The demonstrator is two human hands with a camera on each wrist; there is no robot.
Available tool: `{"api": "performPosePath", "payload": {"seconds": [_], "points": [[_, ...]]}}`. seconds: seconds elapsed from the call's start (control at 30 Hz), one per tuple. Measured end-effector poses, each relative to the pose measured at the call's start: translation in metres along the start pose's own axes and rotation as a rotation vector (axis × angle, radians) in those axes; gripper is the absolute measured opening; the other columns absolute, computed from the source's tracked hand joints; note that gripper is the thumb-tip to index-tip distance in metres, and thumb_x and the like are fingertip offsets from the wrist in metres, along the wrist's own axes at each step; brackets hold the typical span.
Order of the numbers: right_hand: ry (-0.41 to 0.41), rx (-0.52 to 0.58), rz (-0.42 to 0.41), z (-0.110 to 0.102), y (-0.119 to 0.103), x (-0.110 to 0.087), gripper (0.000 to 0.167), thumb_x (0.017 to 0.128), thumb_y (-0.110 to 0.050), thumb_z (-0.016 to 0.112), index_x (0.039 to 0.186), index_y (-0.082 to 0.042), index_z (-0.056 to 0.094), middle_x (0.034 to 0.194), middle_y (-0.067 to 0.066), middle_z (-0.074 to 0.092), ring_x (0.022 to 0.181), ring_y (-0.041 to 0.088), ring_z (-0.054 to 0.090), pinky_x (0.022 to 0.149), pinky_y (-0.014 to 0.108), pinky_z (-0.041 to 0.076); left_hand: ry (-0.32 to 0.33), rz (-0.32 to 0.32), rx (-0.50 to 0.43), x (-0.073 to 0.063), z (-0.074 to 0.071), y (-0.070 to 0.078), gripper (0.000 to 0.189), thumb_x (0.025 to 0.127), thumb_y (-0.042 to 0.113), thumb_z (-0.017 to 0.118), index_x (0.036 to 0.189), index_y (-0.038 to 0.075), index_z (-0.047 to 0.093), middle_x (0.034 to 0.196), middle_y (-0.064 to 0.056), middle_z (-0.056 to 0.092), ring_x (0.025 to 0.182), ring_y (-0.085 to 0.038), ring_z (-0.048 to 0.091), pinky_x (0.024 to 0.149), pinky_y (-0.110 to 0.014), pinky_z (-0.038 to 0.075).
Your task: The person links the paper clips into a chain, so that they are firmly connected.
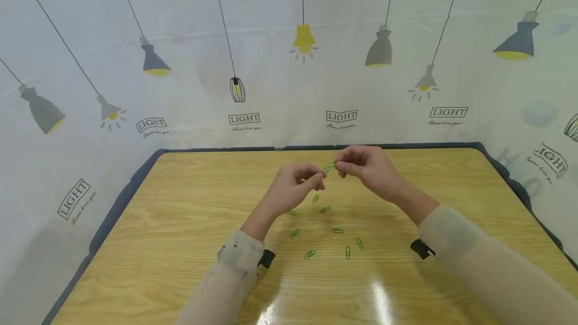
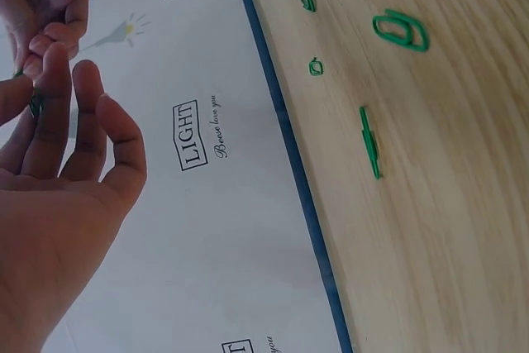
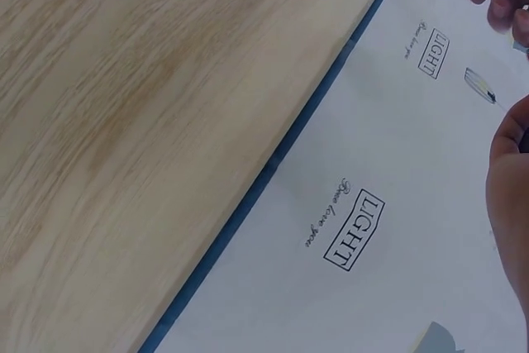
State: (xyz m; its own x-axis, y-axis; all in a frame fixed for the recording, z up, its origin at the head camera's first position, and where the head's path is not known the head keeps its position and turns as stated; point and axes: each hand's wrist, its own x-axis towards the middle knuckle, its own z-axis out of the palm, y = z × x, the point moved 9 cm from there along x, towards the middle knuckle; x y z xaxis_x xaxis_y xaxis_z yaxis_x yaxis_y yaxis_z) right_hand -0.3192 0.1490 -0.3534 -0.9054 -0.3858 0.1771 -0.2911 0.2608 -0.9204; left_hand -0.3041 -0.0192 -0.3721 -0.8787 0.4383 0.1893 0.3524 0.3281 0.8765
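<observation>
Above the far part of the table, my left hand point(image 1: 292, 187) pinches a green paper clip point(image 1: 326, 170) between thumb and fingers. Close beside it on the right, my right hand point(image 1: 374, 173) pinches another bit of green clip point(image 1: 334, 165). The two green pieces meet between the fingertips; whether they are linked is too small to tell. In the left wrist view, the held paper clip point(image 2: 35, 106) is mostly hidden by the fingers. Only part of the right hand point(image 3: 511, 204) shows at the edge of the right wrist view, its fingertips cut off.
Several loose green paper clips lie scattered on the wooden table point(image 1: 189, 245) below and in front of the hands, such as one paper clip point(image 1: 338, 231) and another paper clip point(image 1: 309, 255). A white lamp-printed sheet point(image 1: 271, 64) stands behind the table's dark-edged far side.
</observation>
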Motion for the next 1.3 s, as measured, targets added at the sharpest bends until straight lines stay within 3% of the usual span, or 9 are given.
{"api": "performPosePath", "payload": {"seconds": [0.23, 0.33, 0.57, 0.77, 0.97, 1.13, 1.3], "points": [[0.016, -0.007, -0.015, 0.003, -0.008, -0.002, 0.015, 0.105, -0.012, 0.068, 0.113, 0.0, 0.073, 0.095, 0.005, 0.073, 0.087, 0.018, 0.069, 0.08, 0.027, 0.059, -0.056, -0.018, -0.053, 0.004, 0.01, 0.001, 0.035, 0.107, 0.034, 0.067, 0.134, 0.013, 0.071, 0.117, -0.004, 0.08, 0.111, -0.024, 0.076, 0.097, -0.037, 0.062], [0.013, -0.022, -0.012, 0.005, -0.009, -0.003, 0.015, 0.105, -0.012, 0.069, 0.113, 0.0, 0.074, 0.097, 0.005, 0.074, 0.088, 0.021, 0.07, 0.079, 0.028, 0.059, -0.033, 0.004, -0.045, 0.007, 0.01, 0.005, 0.033, 0.108, 0.036, 0.065, 0.131, 0.014, 0.072, 0.119, -0.003, 0.079, 0.115, -0.024, 0.074, 0.1, -0.037, 0.061], [0.02, -0.048, -0.01, 0.005, -0.006, -0.003, 0.013, 0.105, -0.011, 0.069, 0.112, -0.002, 0.074, 0.095, 0.005, 0.074, 0.091, 0.03, 0.071, 0.081, 0.027, 0.06, 0.061, 0.066, 0.031, 0.007, 0.002, 0.012, 0.026, 0.111, 0.029, 0.059, 0.117, 0.011, 0.076, 0.102, -0.004, 0.079, 0.104, -0.019, 0.074, 0.097, -0.039, 0.061], [-0.003, -0.063, 0.004, 0.007, -0.004, -0.005, 0.015, 0.105, -0.013, 0.068, 0.115, -0.003, 0.073, 0.096, 0.007, 0.072, 0.087, 0.019, 0.071, 0.08, 0.028, 0.06, 0.086, 0.113, 0.121, 0.006, 0.0, 0.013, 0.023, 0.111, 0.024, 0.06, 0.114, 0.009, 0.077, 0.097, -0.004, 0.08, 0.095, -0.017, 0.075, 0.089, -0.036, 0.062], [-0.039, -0.08, 0.026, 0.003, 0.005, -0.013, 0.02, 0.105, -0.011, 0.068, 0.121, 0.0, 0.071, 0.103, 0.009, 0.074, 0.089, 0.011, 0.072, 0.081, 0.028, 0.062, 0.099, 0.115, 0.098, 0.004, -0.001, 0.01, 0.023, 0.111, 0.023, 0.06, 0.114, 0.008, 0.076, 0.095, -0.006, 0.078, 0.087, -0.019, 0.075, 0.073, -0.026, 0.058], [-0.091, -0.154, 0.078, 0.001, 0.023, -0.028, 0.017, 0.105, -0.016, 0.07, 0.116, -0.004, 0.074, 0.104, 0.011, 0.075, 0.09, 0.018, 0.071, 0.079, 0.03, 0.062, 0.105, 0.105, 0.068, 0.003, -0.002, 0.006, 0.023, 0.111, 0.023, 0.059, 0.116, 0.007, 0.075, 0.094, -0.008, 0.077, 0.08, -0.014, 0.071, 0.064, -0.024, 0.053], [-0.198, -0.254, 0.132, 0.009, 0.049, -0.048, 0.02, 0.104, -0.021, 0.071, 0.115, -0.005, 0.075, 0.102, 0.013, 0.075, 0.085, 0.021, 0.068, 0.075, 0.032, 0.06, 0.101, 0.095, 0.064, 0.002, -0.001, 0.005, 0.023, 0.111, 0.022, 0.06, 0.117, 0.007, 0.075, 0.094, -0.009, 0.077, 0.08, -0.015, 0.072, 0.066, -0.024, 0.055]]}}
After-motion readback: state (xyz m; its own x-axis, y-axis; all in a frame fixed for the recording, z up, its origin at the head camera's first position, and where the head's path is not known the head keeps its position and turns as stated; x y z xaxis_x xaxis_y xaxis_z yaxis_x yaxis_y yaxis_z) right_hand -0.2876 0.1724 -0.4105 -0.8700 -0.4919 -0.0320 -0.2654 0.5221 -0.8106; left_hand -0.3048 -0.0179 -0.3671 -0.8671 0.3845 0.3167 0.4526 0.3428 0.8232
